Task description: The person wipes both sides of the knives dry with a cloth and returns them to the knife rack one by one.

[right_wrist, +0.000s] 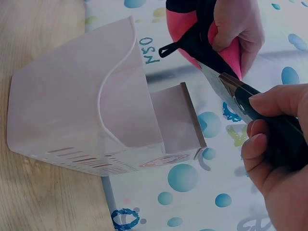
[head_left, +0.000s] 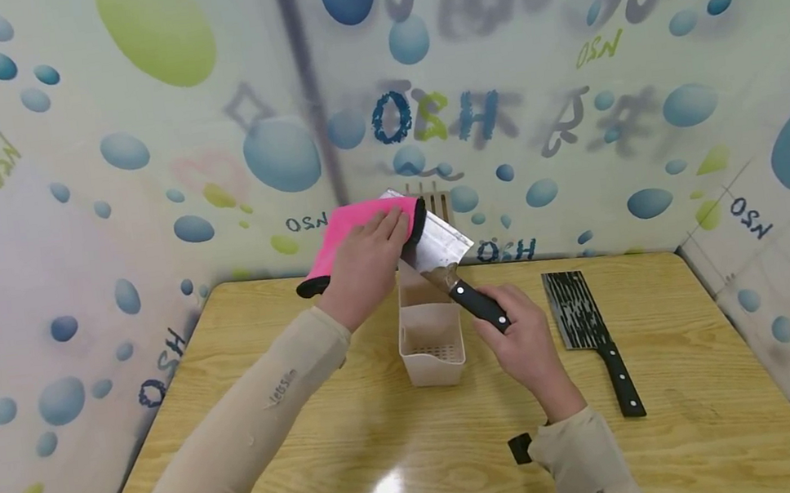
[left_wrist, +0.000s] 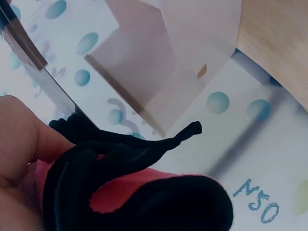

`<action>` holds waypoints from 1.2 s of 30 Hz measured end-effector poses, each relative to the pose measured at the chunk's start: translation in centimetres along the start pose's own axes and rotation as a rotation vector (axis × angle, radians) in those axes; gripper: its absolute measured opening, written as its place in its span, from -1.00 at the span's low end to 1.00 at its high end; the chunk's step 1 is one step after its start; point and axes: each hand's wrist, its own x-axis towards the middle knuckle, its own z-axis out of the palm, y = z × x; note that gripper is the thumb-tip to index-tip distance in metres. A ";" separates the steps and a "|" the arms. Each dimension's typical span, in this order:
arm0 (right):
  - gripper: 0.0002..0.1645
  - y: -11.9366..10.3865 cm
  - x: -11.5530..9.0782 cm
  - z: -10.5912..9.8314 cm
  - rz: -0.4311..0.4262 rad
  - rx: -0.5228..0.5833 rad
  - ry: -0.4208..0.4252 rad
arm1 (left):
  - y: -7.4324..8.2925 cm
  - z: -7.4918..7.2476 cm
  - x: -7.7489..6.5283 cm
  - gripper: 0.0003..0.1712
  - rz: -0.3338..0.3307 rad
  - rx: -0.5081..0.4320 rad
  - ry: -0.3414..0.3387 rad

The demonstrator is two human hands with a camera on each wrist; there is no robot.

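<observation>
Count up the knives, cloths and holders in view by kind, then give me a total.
Black-handled, broad-bladed metal knives: 2
Pink cloth with black edging: 1
Pale beige plastic holder with compartments: 1
Total: 4

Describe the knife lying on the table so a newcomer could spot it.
On the wooden table, look right of the beige holder, past the right hand. The knife lies there, handle nearest the wearer. Unlike the held knife, its blade is black-streaked and no hand touches it.
</observation>
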 end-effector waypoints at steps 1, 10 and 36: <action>-0.61 0.0 0.0 0.0 0.003 0.001 -0.002 | 0.2 0.0 -0.1 -0.32 0.010 0.003 0.008; -0.60 0.1 0.1 -0.1 0.029 0.004 -0.013 | 1.6 0.4 -0.8 -0.34 0.127 0.065 0.113; -0.61 0.2 -0.1 0.2 0.031 0.013 0.008 | 4.8 0.4 -2.6 -0.39 0.231 0.062 0.179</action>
